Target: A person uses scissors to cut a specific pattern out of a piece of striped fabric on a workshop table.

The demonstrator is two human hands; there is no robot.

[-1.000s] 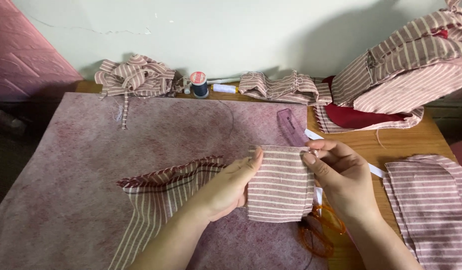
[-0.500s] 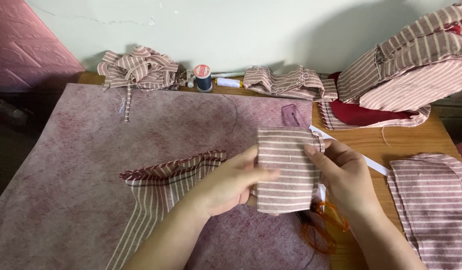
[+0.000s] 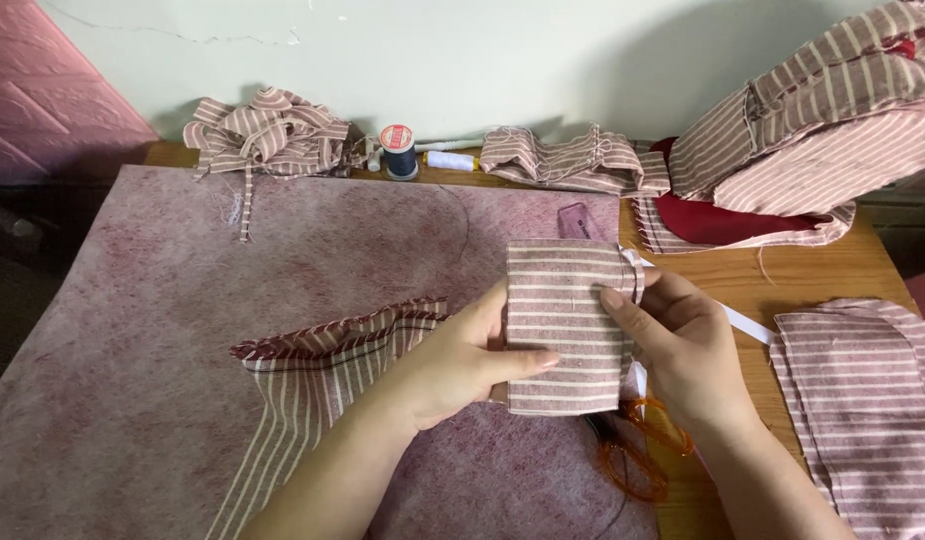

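Both my hands hold up a small rectangular piece of pink and white striped cloth over a mottled pink felt mat. My left hand grips its left and lower edge, thumb across the front. My right hand pinches its right edge, with a white ribbon trailing from behind. A larger striped piece with a dark red hem lies on the mat under my left forearm.
Orange-handled scissors lie under my right wrist. Striped cut pieces rest at right on the wooden table. At the back sit bunched striped cloth, thread spools, more striped scraps and a cloth pile over red fabric.
The small striped piece has been raised and turned more upright in my hands, and my right fingers have shifted along its right edge.
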